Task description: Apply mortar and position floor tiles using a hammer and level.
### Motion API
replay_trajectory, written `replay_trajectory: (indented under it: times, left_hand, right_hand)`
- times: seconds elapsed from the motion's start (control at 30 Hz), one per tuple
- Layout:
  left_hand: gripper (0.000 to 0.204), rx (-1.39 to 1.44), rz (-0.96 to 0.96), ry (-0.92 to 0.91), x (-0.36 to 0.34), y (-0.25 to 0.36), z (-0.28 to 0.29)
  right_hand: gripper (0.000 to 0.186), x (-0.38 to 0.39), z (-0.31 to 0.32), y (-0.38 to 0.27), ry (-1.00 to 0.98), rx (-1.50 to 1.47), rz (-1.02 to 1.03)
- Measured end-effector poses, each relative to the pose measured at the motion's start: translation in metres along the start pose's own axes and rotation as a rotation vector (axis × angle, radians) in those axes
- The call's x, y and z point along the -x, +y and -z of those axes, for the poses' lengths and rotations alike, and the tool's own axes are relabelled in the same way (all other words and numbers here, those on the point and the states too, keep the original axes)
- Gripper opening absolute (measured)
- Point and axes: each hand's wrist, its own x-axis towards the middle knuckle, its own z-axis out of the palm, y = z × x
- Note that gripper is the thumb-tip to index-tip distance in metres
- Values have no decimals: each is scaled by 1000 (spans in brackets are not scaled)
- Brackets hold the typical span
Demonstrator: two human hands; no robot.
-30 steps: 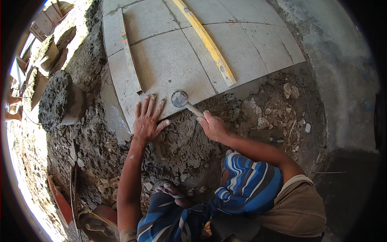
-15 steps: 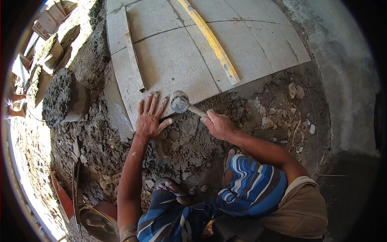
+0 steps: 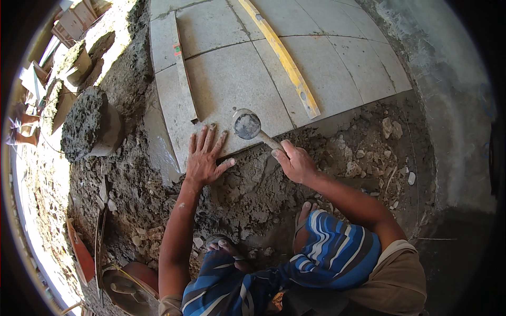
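Observation:
My left hand [image 3: 204, 162] lies with fingers spread on the near edge of a pale grey floor tile [image 3: 226, 79]. In my right hand [image 3: 296, 162] is the handle of a mallet [image 3: 246, 125], its round, mortar-smeared head over the same tile, right of my left fingertips. Whether the head touches the tile I cannot tell. A narrow level [image 3: 184, 79] with a small green vial lies on the tiles just beyond my left hand. Farther right, a long yellow spirit level [image 3: 282, 55] rests across the tiles.
Wet mortar and rubble [image 3: 237, 195] spread between my feet and the tile edge. At left stands a bucket-shaped container [image 3: 108, 129] heaped with mortar. A basin [image 3: 126, 292] sits at lower left. A grey concrete strip [image 3: 453, 116] runs along the right. Another person's hand [image 3: 26, 129] shows at far left.
The whole view has shifted slightly, with the tiles sitting lower and further right. The mallet head now stands a little farther from my left fingers. My left hand stays on the tile.

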Motion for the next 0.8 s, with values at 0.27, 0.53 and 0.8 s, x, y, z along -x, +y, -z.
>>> replay_trajectory:
  times: [0.27, 0.53, 0.8]
  left_hand:
    - [91, -6, -4, -4, 6, -4, 1]
    - [85, 69, -27, 121, 6, -8, 0]
    - [67, 272, 50, 206, 9, -18, 15]
  right_hand:
    - [38, -4, -18, 36, -42, 210, -151]
    - [37, -14, -3, 30, -53, 177, -129]
    - [34, -78, 9, -14, 60, 12, 31]
